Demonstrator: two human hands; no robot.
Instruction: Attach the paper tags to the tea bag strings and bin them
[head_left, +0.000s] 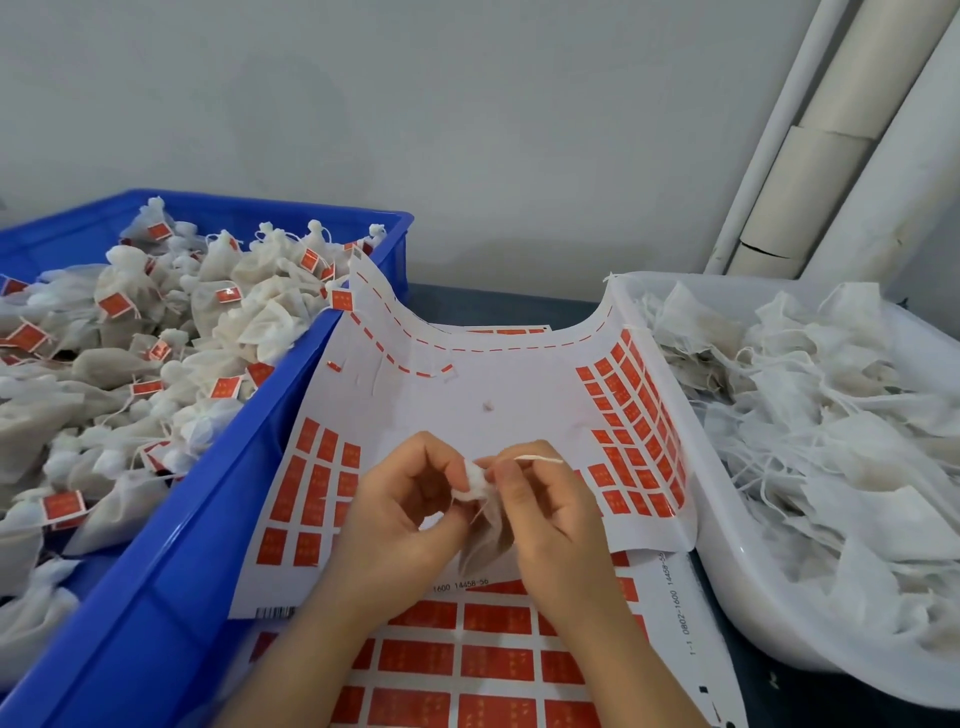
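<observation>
A white tea bag (485, 530) hangs between my two hands above the sticker sheet (467, 395). My left hand (395, 509) pinches the bag's gathered top. My right hand (545, 514) pinches the white string (540, 458), whose free end sticks out to the right. The sheet carries red paper tags (631, 415) along its right side and more at its lower left. The blue bin (218, 525) on the left is heaped with tagged tea bags (171, 332). The white tub (727, 525) on the right holds untagged bags (810, 405) with loose strings.
A second tag sheet (493, 654) lies under the first, near my forearms. The curled sheet leans on the blue bin's rim and the white tub's wall. White pipes (810, 171) run up the wall at the back right.
</observation>
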